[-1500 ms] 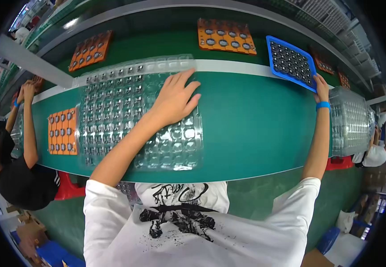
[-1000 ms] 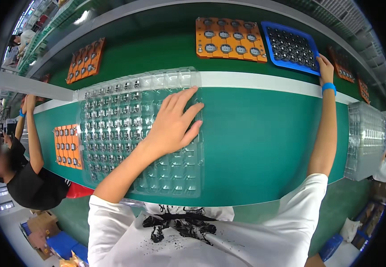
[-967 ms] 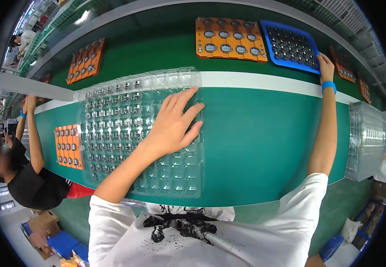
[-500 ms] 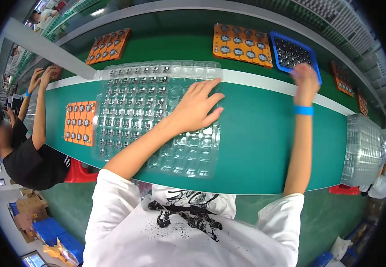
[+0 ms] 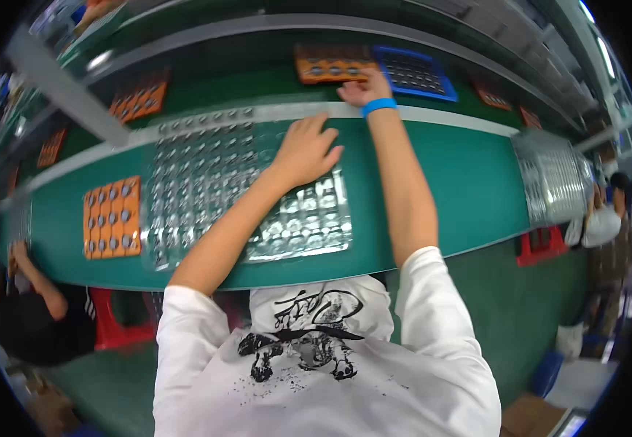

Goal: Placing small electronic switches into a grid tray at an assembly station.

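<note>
Hands first, in the head view (the only view we have). Our left hand [image 5: 305, 149] lies palm down, fingers spread flat, on the clear blister tray [image 5: 243, 193] that rests on the green conveyor belt [image 5: 440, 197]; it presses rather than grips, closing on nothing. Our right hand [image 5: 363, 89] reaches far forward, its blue wristband [image 5: 379, 106] just past the white strip, and rests at the near edge of the orange tray [image 5: 330, 68]. The frame is blurred there, so we cannot tell whether its fingers pinch the tray's rim or only touch it.

Against the earlier pictures, the right hand has swung leftward: a second and a half ago it sat at the blue tray [image 5: 414, 71] far out to the right, and now it is over the orange one next to it. The left hand has stayed planted on the clear tray throughout. We read this as the right hand moving from one far tray to its neighbour while the left steadies the work in front.

The clear tray lies with its long axis along the belt, left to right, its pocket rows running the same way and its open cells facing up. A second orange tray [image 5: 112, 217] sits just beside its left end.
</note>
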Tool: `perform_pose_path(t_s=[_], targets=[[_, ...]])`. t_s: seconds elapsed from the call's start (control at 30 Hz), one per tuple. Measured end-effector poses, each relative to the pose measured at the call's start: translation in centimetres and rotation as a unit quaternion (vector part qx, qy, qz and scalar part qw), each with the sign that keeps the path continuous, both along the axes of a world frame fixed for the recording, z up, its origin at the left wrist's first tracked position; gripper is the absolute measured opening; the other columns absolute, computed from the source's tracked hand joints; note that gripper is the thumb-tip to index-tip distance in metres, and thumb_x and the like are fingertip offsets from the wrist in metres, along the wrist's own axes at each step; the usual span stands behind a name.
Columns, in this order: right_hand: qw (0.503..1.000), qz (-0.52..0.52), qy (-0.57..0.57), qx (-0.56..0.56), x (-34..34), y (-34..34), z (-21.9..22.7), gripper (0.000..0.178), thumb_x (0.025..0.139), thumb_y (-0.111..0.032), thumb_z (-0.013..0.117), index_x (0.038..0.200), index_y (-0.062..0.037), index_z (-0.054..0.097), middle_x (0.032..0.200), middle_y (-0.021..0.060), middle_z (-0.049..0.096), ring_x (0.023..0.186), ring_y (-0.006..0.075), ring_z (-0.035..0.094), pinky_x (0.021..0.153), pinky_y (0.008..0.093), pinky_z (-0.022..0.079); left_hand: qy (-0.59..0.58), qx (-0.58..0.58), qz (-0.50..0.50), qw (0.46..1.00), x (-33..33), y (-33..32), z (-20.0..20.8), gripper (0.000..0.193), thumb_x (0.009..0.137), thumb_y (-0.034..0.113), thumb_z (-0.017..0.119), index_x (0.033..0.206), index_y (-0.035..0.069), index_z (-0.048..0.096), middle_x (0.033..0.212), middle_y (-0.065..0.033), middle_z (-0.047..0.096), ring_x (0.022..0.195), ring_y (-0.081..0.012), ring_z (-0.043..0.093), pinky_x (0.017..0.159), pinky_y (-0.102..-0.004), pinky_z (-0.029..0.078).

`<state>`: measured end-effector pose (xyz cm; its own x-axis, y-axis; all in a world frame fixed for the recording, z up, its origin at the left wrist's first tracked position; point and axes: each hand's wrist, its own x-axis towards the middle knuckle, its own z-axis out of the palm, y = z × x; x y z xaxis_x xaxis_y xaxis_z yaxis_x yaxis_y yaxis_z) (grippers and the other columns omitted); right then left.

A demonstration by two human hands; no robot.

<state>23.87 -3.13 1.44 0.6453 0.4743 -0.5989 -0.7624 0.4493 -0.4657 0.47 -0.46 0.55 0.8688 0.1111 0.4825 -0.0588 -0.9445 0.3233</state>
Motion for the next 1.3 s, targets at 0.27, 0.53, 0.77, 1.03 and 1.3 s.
perform_pose_path(t_s=[0.27, 0.53, 0.77, 1.03, 1.3], targets=[[0.990, 0.078, -0.091, 0.069, 3.6, 1.8, -0.5, 0.031, 0.093, -0.001, 0.042, 0.123, 0.0047, 0.046, 0.126, 0.0194, 0.053, 0.119, 0.0364, 0.049, 0.103, 0.0561, 0.038, -0.064, 0.025, -0.009, 0.998, 0.7, -1.0, -0.5, 0.030, 0.077, 0.031, 0.063, 0.087, 0.003, 0.063, 0.120, -0.0236, 0.051, 0.109, -0.0371, 0.050, 0.088, -0.0467, 0.040], [0.965, 0.053, -0.257, -0.026, -0.3, 1.3, -0.8, 0.028, 0.089, 0.006, 0.046, 0.118, 0.0034, 0.047, 0.117, 0.0185, 0.055, 0.109, 0.0362, 0.054, 0.096, 0.0561, 0.046, -0.045, 0.019, 0.011, 0.999, 0.1, -1.1, -1.5, 0.033, 0.080, 0.033, 0.060, 0.091, 0.002, 0.064, 0.122, -0.0228, 0.050, 0.110, -0.0350, 0.048, 0.091, -0.0442, 0.036], [0.953, 0.045, -0.300, -0.024, -5.3, -10.8, 4.1, 0.040, 0.091, 0.005, 0.044, 0.130, 0.0010, 0.040, 0.127, 0.0170, 0.051, 0.121, 0.0316, 0.048, 0.105, 0.0490, 0.039, -0.081, 0.016, 0.013, 0.997, 0.7, -0.6, -1.5, 0.034, 0.078, 0.033, 0.060, 0.090, 0.002, 0.065, 0.111, -0.0195, 0.054, 0.105, -0.0336, 0.049, 0.089, -0.0446, 0.037], [0.964, -0.006, -0.257, -0.065, -12.3, -29.6, 0.0, 0.046, 0.090, 0.004, 0.051, 0.134, -0.0003, 0.038, 0.132, 0.0149, 0.049, 0.121, 0.0287, 0.049, 0.106, 0.0437, 0.039, -0.020, -0.004, -0.079, 0.997, -1.5, 5.4, 3.6, 0.025, 0.078, 0.020, 0.057, 0.093, 0.001, 0.063, 0.109, -0.0191, 0.058, 0.102, -0.0365, 0.055, 0.086, -0.0452, 0.047], [0.959, 0.119, -0.227, -0.118, -15.0, -31.8, -1.1, 0.025, 0.091, -0.006, 0.056, 0.114, 0.0030, 0.051, 0.116, 0.0158, 0.060, 0.104, 0.0253, 0.060, 0.091, 0.0399, 0.051, 0.051, 0.081, 0.116, 0.989, -15.2, 25.4, 2.7, 0.037, 0.093, 0.028, 0.051, 0.123, 0.006, 0.053, 0.121, -0.0163, 0.055, 0.112, -0.0333, 0.052, 0.094, -0.0395, 0.041]])
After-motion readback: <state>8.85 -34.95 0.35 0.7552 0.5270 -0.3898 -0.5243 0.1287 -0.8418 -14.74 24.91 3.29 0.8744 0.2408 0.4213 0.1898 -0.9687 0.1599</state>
